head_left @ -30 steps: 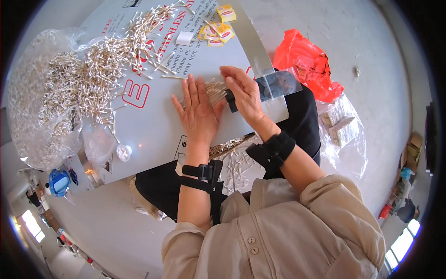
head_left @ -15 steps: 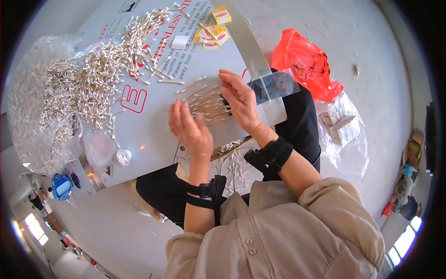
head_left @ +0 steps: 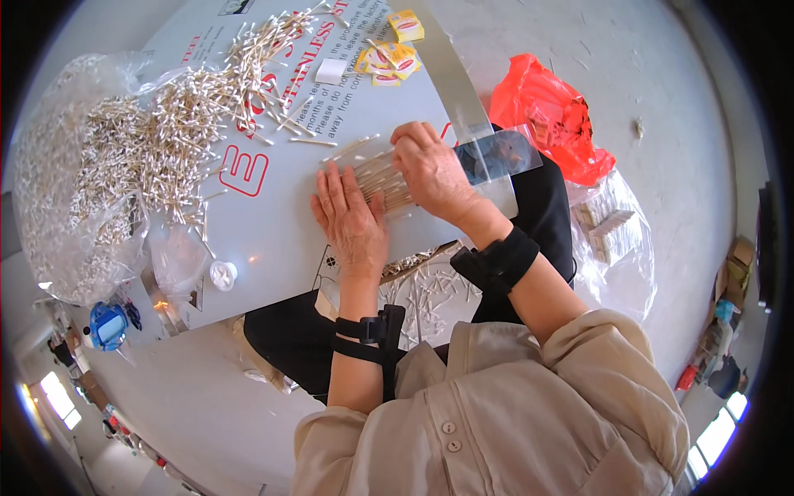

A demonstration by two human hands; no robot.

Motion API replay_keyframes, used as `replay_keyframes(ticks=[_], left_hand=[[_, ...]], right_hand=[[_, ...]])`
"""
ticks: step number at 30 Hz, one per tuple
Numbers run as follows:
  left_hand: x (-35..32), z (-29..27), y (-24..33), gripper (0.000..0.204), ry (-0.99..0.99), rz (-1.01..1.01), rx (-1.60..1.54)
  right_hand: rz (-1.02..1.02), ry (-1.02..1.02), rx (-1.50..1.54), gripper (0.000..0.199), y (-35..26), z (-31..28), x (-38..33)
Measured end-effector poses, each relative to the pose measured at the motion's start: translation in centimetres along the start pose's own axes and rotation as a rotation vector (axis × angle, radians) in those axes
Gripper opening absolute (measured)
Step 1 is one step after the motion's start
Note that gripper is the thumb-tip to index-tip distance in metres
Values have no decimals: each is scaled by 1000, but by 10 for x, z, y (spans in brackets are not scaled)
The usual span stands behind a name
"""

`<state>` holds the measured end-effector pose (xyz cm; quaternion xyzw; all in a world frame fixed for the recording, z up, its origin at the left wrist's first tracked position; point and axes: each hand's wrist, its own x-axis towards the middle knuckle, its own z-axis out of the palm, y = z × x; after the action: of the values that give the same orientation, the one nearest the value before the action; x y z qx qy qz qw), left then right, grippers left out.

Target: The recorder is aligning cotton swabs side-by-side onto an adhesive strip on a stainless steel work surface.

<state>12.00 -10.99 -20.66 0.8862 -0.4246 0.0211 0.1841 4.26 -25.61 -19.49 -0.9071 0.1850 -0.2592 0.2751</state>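
Swabs (head_left: 382, 175) under hands (head_left: 354, 221), red lettering (head_left: 308, 64) beyond

Red plastic bag (head_left: 547, 122), blue object (head_left: 108, 326), bright window (head_left: 60, 402)

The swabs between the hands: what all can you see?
The swabs have tan sticks that look wooden, with whitish tips where ends show. They lie roughly side by side in a flat bunch on the table. The left hand rests at their left ends; the right hand hides many right ends.
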Motion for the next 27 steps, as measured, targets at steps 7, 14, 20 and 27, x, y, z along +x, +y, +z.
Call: replay_keyframes(ticks=[7, 14, 20, 27], left_hand=[[-6, -6, 3, 65, -55, 86, -57], [-7, -15, 27, 83, -230, 104, -14], [-1, -10, 22, 82, -257, 155, 31], [-6, -6, 2, 64, 204, -48, -572]], right_hand=[[-258, -308, -135, 6, 16, -1, 35], [-102, -329, 276, 7, 19, -4, 15], [413, 198, 825, 27, -8, 7, -22], [432, 394, 940, 34, -29, 19, -41]])
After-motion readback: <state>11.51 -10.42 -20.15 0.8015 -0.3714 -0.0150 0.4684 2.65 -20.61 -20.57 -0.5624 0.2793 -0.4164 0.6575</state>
